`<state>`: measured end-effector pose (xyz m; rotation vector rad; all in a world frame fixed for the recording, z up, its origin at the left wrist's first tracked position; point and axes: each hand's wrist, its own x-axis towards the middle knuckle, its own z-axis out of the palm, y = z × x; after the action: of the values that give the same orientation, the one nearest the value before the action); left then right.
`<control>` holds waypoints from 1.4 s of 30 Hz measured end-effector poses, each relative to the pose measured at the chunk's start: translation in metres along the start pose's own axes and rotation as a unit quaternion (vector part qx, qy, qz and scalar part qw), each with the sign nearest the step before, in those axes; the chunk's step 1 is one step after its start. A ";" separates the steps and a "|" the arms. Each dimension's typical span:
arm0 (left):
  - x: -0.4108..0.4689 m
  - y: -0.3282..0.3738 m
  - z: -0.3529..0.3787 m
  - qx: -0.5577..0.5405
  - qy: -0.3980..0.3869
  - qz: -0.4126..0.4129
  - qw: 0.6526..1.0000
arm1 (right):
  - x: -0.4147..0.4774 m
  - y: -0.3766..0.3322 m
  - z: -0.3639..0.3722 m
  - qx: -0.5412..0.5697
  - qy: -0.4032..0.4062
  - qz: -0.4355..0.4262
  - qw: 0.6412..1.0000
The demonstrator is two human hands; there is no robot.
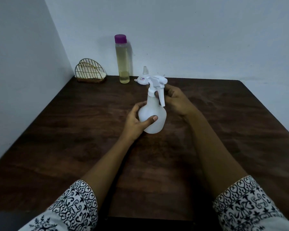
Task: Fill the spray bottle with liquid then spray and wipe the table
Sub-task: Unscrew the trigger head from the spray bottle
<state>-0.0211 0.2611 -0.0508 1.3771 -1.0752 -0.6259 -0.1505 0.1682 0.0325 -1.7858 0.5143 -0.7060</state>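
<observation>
A translucent white spray bottle (pixel 154 112) stands upright on the dark wooden table (pixel 73 147), near its middle. My left hand (pixel 137 119) wraps the bottle's round body, thumb across the front. My right hand (pixel 173 100) grips the white trigger head (pixel 157 82) at the neck; the head looks blurred. A tall clear bottle (pixel 122 64) with a purple cap and pale yellow liquid stands at the back by the wall. Just right of it, a small white funnel (pixel 143 77) rests spout up, partly hidden behind the trigger head.
A gold wire holder (pixel 90 71) with a pale cloth inside sits at the back left corner. Walls close the table at the back and left. The table's right edge runs diagonally at the right.
</observation>
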 end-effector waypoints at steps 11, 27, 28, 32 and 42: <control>0.001 -0.004 0.000 0.000 0.005 0.008 1.000 | -0.001 0.016 0.044 0.026 0.261 -0.022 0.965; 0.000 -0.004 0.001 -0.007 0.004 0.017 1.000 | -0.002 0.012 0.054 0.070 0.295 -0.022 0.953; 0.000 -0.005 0.001 -0.011 0.003 0.015 1.000 | -0.003 0.014 0.050 0.071 0.271 -0.018 0.960; 0.001 -0.004 0.001 -0.011 0.004 0.010 1.000 | -0.002 0.024 0.020 0.080 0.105 -0.004 0.991; 0.002 -0.008 0.001 -0.004 0.011 0.009 1.000 | 0.006 0.020 0.042 -0.005 0.226 -0.045 0.973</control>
<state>-0.0198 0.2577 -0.0582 1.3627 -1.0652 -0.6001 -0.1176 0.1868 0.0054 -1.6652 0.7421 -1.1868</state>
